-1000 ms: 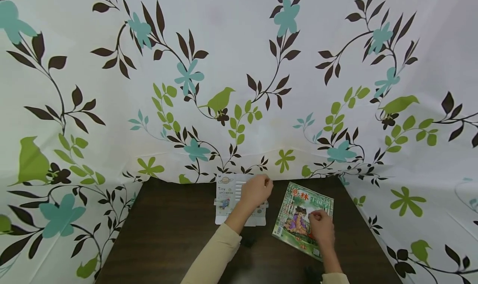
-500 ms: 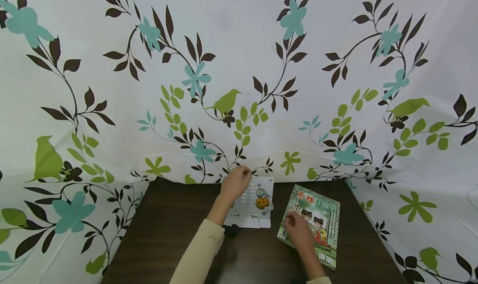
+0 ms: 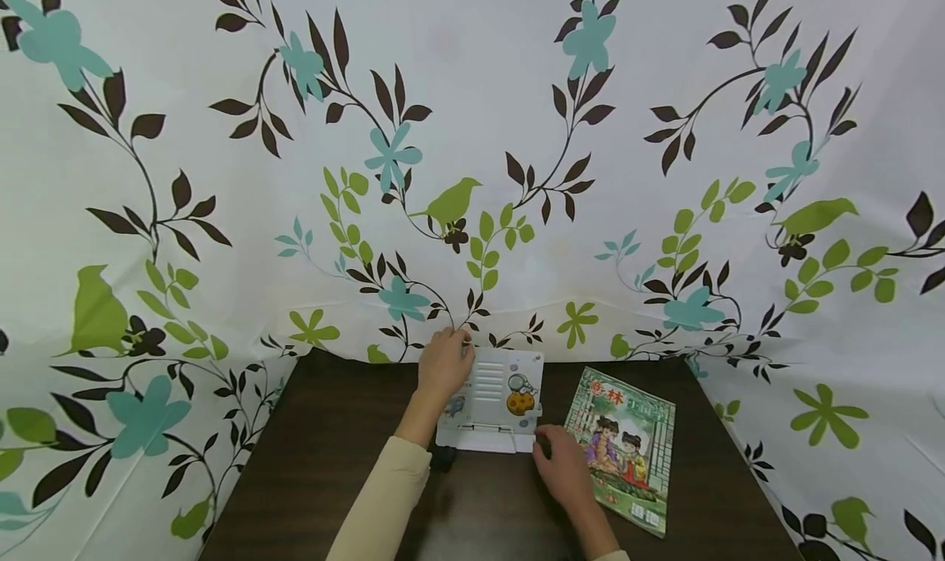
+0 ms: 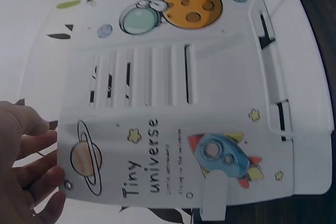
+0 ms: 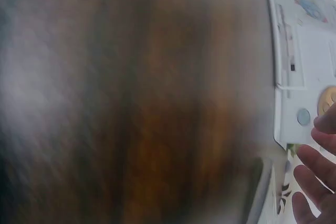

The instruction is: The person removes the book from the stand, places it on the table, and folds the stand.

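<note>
A white book stand [image 3: 490,397], printed with planets, a rocket and "Tiny universe", stands upright at the back of the table. My left hand [image 3: 445,364] is at its upper left corner. In the left wrist view, the fingertips [image 4: 55,177] lie right at the stand's edge, by the ringed planet, with the thumb apart from them. My right hand [image 3: 564,467] is by the stand's lower right corner, beside the magazine [image 3: 627,454]. Its loosely bent, spread fingers [image 5: 315,163] show in the right wrist view, holding nothing.
The magazine, with two cartoon figures on its cover, lies tilted on the dark wooden table [image 3: 317,462], right of the stand. Behind the table hangs a white cloth [image 3: 443,69] with leaves, flowers and birds. A small page clip [image 4: 214,198] sits at the stand's side.
My left hand has moved left along the stand's top to its upper left corner. My right hand has shifted left from over the magazine toward the stand's lower right corner.
</note>
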`<state>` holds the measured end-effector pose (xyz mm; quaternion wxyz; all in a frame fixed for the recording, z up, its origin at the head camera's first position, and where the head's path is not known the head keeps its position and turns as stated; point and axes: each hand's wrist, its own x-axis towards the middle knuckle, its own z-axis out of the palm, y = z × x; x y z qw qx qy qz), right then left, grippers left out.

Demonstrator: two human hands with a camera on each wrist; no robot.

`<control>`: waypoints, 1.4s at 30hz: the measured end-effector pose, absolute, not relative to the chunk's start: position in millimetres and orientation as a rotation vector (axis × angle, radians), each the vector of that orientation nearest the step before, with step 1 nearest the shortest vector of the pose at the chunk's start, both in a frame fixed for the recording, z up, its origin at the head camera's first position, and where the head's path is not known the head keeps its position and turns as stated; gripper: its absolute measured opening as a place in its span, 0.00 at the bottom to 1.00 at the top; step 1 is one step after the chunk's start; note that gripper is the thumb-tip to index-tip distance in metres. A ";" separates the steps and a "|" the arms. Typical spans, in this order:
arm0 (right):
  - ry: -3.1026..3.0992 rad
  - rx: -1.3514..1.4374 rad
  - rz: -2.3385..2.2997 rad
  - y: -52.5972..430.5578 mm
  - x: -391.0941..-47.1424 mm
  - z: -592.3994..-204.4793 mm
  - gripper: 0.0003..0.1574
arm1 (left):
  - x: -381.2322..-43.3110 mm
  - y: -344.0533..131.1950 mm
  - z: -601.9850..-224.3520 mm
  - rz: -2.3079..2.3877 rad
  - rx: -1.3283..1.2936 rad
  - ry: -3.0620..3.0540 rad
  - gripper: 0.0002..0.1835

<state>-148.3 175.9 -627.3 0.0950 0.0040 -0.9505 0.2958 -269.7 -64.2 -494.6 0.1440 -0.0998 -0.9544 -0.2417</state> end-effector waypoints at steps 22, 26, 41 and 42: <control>-3.045 -0.052 0.514 150.9 -134.6 -637.2 0.29 | -267.8 -79.9 -502.8 -0.799 -0.014 -2.833 0.17; -3.118 -0.080 0.458 146.1 -127.9 -636.4 0.35 | -268.7 -79.7 -508.5 -0.831 -0.002 -2.823 0.18; -3.249 -0.038 0.558 133.7 -120.5 -640.1 0.57 | -265.4 -85.2 -510.1 -0.869 0.037 -2.782 0.17; -3.258 -0.026 0.559 134.0 -120.3 -640.6 0.58 | -264.9 -85.9 -510.1 -0.875 0.043 -2.781 0.17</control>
